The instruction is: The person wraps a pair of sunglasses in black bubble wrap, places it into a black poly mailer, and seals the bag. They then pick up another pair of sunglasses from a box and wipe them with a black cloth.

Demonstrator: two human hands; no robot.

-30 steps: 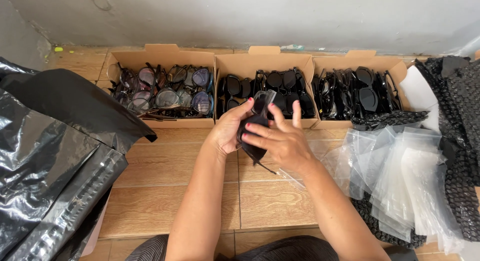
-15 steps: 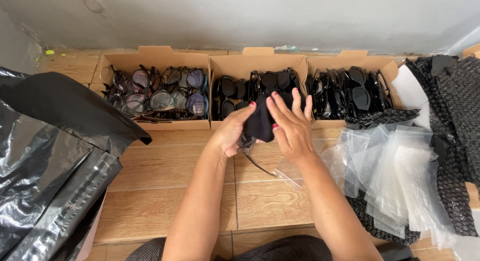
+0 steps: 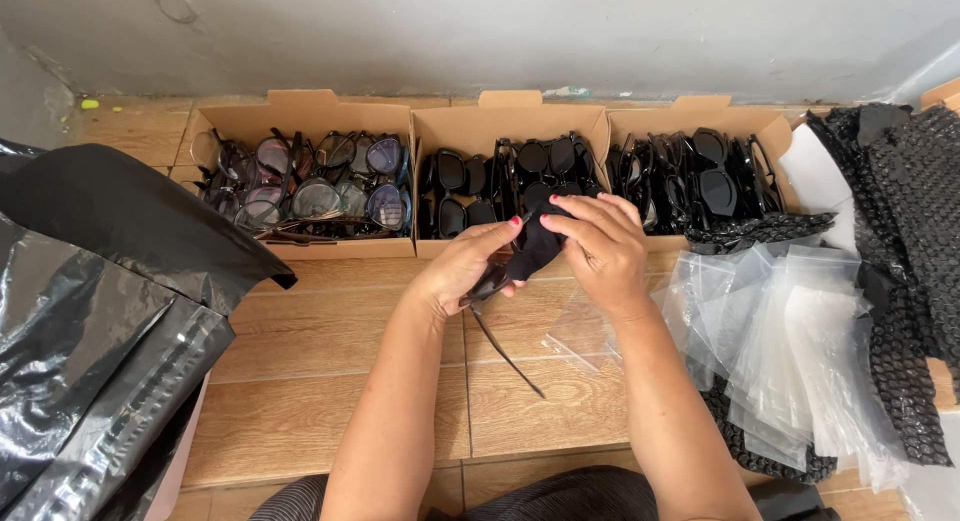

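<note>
My left hand [image 3: 462,266] and my right hand [image 3: 601,249] meet over the wooden floor, both gripping a pair of black sunglasses [image 3: 520,256] partly wrapped in a black cloth. One thin temple arm [image 3: 507,354] hangs down and to the right below my hands. Just beyond my hands stands the middle cardboard box [image 3: 505,121], filled with black sunglasses.
A left cardboard box [image 3: 300,121] holds glasses with tinted and clear lenses; a right box [image 3: 725,121] holds more black sunglasses. Clear plastic bags [image 3: 790,331] lie piled at my right, beside black bubble wrap [image 3: 915,241]. Black plastic sheeting [image 3: 90,311] covers the left. A grey wall runs behind.
My hands have shifted the sunglasses and cloth between them, the fingers of my right hand now closed over the top. The view has tilted slightly.
</note>
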